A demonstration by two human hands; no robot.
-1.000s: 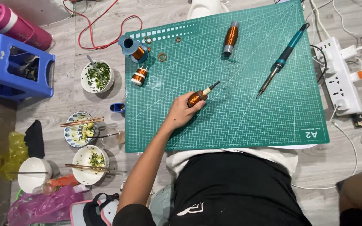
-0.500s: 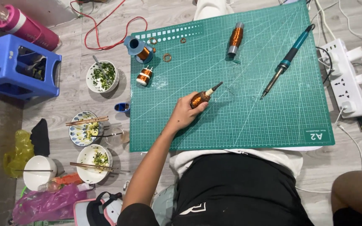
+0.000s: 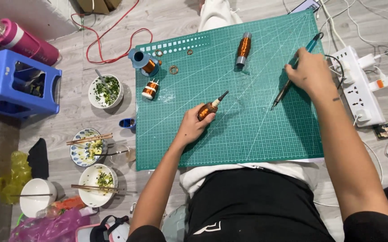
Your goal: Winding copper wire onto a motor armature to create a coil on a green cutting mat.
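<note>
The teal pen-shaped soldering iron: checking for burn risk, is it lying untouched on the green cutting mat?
No, the right hand grips the teal pen-shaped soldering iron, its tip angled toward the green cutting mat.

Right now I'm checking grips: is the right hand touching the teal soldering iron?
Touching. The head view shows the right hand closed over the teal soldering iron, whose tip rests on the green cutting mat.

Left hand [image 3: 193,127] and right hand [image 3: 308,71] both closed, arms extended.
</note>
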